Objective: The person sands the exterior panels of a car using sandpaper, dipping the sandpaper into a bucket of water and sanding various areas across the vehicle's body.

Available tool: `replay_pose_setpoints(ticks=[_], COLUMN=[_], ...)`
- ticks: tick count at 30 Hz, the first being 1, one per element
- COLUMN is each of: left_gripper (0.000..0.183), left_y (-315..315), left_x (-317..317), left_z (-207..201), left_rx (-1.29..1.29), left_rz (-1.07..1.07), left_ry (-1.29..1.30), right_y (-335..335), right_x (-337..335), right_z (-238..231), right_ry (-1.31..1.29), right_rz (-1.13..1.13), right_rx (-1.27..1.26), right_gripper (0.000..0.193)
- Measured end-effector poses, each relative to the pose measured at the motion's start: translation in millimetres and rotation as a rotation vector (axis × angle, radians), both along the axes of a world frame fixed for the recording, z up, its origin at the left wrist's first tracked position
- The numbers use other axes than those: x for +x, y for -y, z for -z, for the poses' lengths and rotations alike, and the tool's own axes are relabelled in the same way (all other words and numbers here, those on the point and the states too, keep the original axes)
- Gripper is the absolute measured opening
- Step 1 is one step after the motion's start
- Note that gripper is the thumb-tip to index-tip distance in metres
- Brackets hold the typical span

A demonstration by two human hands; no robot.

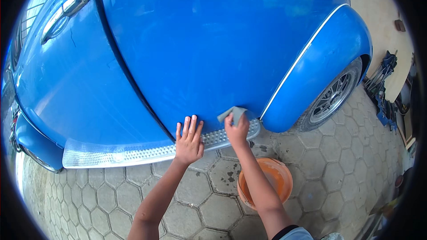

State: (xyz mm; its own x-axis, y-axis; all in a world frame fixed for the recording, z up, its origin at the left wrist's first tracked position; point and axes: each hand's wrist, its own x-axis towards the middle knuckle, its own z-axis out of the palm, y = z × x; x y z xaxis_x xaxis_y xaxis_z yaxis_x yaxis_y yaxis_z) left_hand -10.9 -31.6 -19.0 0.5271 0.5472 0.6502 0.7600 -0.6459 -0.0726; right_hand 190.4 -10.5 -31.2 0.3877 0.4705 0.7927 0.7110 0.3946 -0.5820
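A blue car's side panel fills the upper middle of the head view. My left hand lies open against the lower edge of this panel, fingers stretched upward, just above the silvery, studded running board. To its right, my right hand pinches a folded piece of grey sandpaper at the panel's lower right, close to the fender. The sheet's stiff corners stick out past my fingers. Whether its face touches the paint is hard to tell.
An orange bucket with liquid in it stands on the hexagonal paving, partly behind my right forearm. Dark wet spots mark the stones beside it. A wheel sits under the fender. Tools and boards line the right side.
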Motion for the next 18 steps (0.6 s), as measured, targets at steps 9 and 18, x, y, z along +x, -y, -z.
replay_pose_setpoints(ticks=[9,18], left_gripper=[0.06,0.067], left_y=[4,18], left_x=[-6,22], left_z=[-29,1], left_rx=[-0.083,-0.218], left_rz=[0.045,0.087], left_ry=[0.002,0.021], right_y=[-1,11], right_x=[18,72], right_z=[9,10], right_ry=[0.134,-0.337], right_rz=[-0.173,0.095], right_rx=[-0.038,-0.124], right_gripper=[0.015,0.015])
